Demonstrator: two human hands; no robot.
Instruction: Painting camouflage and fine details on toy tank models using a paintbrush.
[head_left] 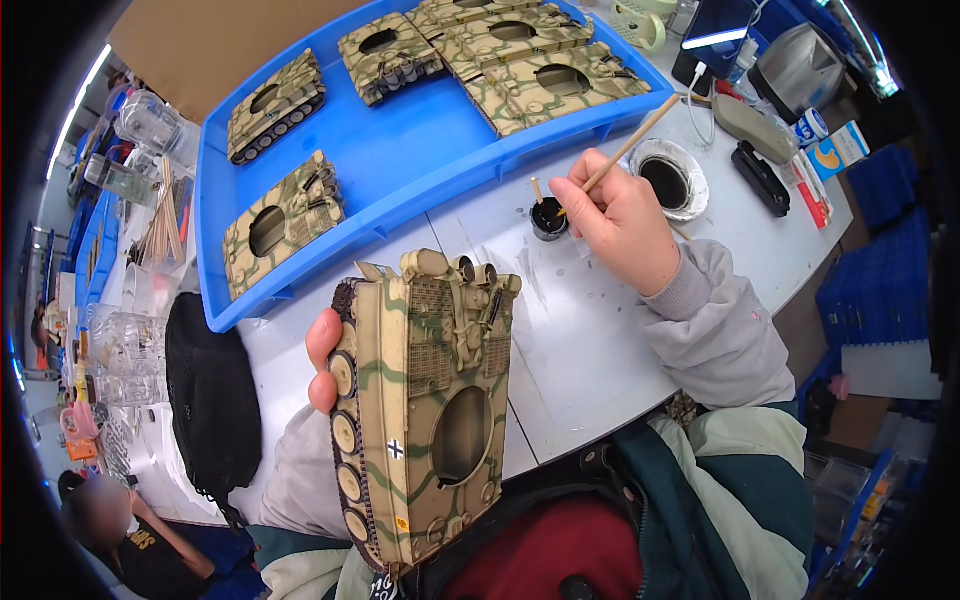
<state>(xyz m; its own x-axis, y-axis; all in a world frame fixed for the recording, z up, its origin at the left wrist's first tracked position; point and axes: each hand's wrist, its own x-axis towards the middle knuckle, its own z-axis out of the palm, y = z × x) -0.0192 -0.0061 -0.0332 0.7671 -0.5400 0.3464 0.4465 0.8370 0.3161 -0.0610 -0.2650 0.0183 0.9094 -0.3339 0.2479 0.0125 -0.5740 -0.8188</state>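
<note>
Right fingers [591, 165] (nearly together) around wooden stick [637, 138]

The left hand [322, 362] (only its fingertips show) holds up a camouflaged tank hull [415, 410]. Beyond it, a blue tray [385, 145] carries similar hulls [520, 100]. The right hand [630, 222] pinches a slim wooden stick [636, 138], whose tip seems to dip into the small black pot [550, 232] just left of that hand. Just to its right, a black-stained white bowl [698, 178] stands on the counter [580, 370].
</note>
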